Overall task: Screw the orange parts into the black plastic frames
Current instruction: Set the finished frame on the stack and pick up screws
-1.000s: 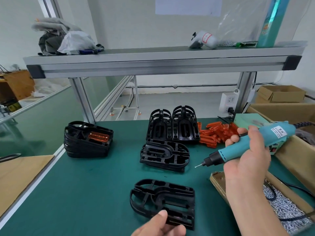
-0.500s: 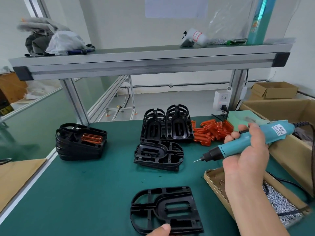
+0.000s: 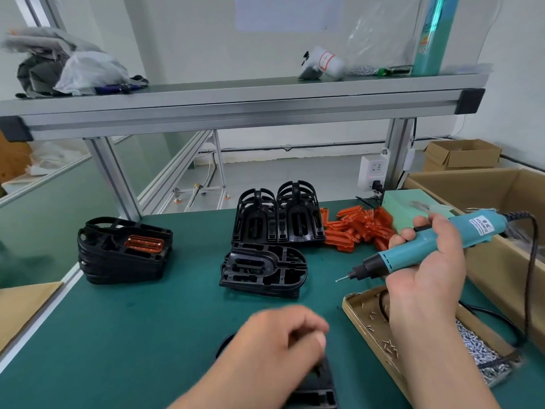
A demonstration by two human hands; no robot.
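Head | right hand (image 3: 427,278) grips screwdriver (image 3: 395,260) | left hand (image 3: 274,352) blurred over black frame (image 3: 318,392), grip unclear

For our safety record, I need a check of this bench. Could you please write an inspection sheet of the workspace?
Surface: green mat, no spill seen.
Job's things: frame stack at left, orange part on top; more frames at centre; orange parts pile behind; screw tray at right.
Clutter: cardboard box at right.
Hands: right hand grips screwdriver; left hand blurred over near frame.
Cables: screwdriver cable hangs across tray.
Surroundings: shelf above carries bags, bottle.
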